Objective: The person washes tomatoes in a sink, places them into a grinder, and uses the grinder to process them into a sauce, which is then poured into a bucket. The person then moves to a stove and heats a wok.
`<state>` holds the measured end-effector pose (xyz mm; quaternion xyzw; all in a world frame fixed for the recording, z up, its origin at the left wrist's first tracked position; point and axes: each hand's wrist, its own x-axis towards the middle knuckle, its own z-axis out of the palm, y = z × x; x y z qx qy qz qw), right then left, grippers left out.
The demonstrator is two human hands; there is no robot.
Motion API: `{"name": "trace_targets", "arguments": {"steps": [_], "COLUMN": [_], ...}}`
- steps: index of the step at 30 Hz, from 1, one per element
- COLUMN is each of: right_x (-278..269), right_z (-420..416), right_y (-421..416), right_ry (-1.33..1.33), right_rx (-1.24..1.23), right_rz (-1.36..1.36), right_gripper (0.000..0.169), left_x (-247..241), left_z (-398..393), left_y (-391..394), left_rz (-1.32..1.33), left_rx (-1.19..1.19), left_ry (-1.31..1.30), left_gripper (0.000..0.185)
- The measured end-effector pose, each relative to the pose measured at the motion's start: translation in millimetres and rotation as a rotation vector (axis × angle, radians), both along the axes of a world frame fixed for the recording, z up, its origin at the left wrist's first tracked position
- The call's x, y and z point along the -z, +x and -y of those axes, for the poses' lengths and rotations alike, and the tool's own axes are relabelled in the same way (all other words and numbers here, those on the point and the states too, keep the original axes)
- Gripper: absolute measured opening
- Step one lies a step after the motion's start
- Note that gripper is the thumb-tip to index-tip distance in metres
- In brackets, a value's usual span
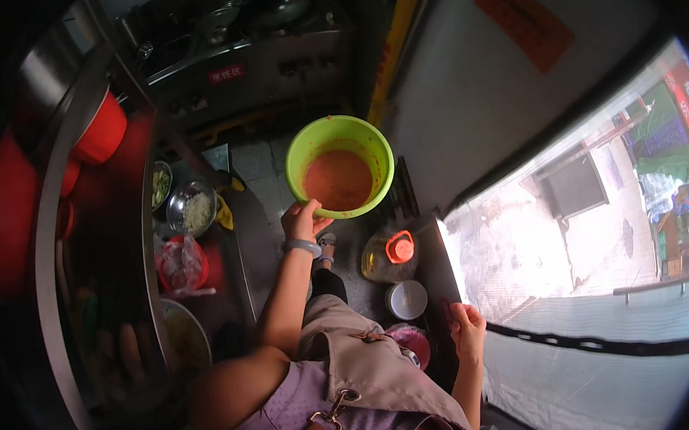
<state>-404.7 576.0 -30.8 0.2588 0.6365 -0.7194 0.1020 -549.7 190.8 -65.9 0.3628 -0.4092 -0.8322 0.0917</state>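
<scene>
My left hand, with a pale bangle at the wrist, grips the near rim of a lime-green plastic bucket. Orange-red liquid lies in the bottom of the bucket, and red smears mark its inner wall. My right hand is off to the right with its fingers curled, beside the edge of a bright opening; whether something is between the fingers cannot be told. Between the two hands, on the floor side, stand a clear jug of yellow oil with a red cap and handle, and a white round tub.
On the left, a metal rack holds red containers. Near it are a steel bowl of chopped pale food, a red bowl with a plastic bag and a large bowl. A stove stands ahead; a translucent curtain hangs at right.
</scene>
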Motion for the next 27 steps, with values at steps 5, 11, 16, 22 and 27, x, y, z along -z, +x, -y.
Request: {"name": "trace_targets", "arguments": {"steps": [5, 11, 16, 22, 27], "right_x": [26, 48, 55, 77, 76], "right_z": [46, 146, 249, 366, 443], "right_y": [-158, -379, -497, -696, -803], "right_ry": [-0.116, -0.256, -0.123, -0.151, -0.115], "right_rx": [0.150, -0.061, -0.372, -0.620, -0.735], "right_rz": [0.134, 0.137, 0.116, 0.100, 0.232], "right_gripper": [0.026, 0.029, 0.015, 0.020, 0.028], "left_x": [20, -14, -32, -47, -48], "left_z": [92, 189, 264, 364, 466], "left_y": [-152, -241, -236, -293, -285], "left_rz": [-0.001, 0.042, 0.088, 0.023, -0.113], "left_rx": [-0.136, -0.250, -0.515, -0.897, -1.289], "left_ry": [0.005, -0.035, -0.015, 0.075, 0.058], "left_gripper": [0.016, 0.032, 0.034, 0.025, 0.029]}}
